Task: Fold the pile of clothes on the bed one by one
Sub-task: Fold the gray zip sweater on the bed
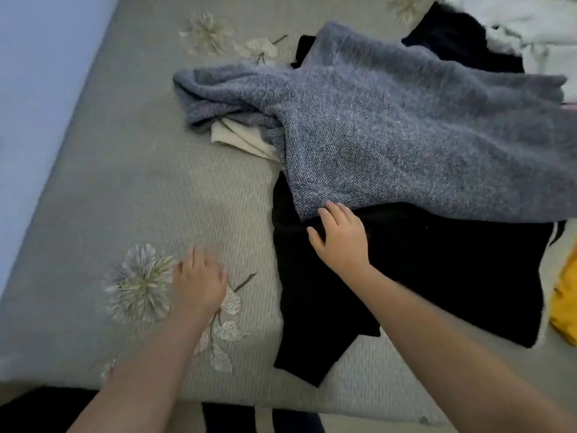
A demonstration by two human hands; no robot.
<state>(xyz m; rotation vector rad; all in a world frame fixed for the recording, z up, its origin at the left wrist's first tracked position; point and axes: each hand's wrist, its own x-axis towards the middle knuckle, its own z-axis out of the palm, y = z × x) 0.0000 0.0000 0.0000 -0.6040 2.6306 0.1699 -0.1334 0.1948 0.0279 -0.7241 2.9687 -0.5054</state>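
Nearest, both bare forearms reach out over the near edge of the bed [93,189], which is covered in a grey sheet printed with pale flowers. The left hand [198,281] lies on the bare sheet beside a flower print, blurred, its fingers bent down onto the cloth and holding nothing as far as I can tell. Just right of it, the right hand [338,237] rests with fingers spread and fairly straight on a black garment [421,276], its fingertips touching the near hem of a grey-blue knitted sweater [406,126]; it grips neither piece. The black garment lies crumpled at the near side of the pile, partly under the sweater. The sweater is draped across the middle, one sleeve trailing left over a cream piece of clothing [237,137]. Farther right sit a yellow item [565,301] at the edge, another dark garment [462,42] behind the sweater, and white fabric [515,20] in the far right corner. The likely trouble: pulling the black garment free would drag the sweater with it, since the knit lies on top. Lifting the sweater by one corner could snag the cream piece and scatter the pile.
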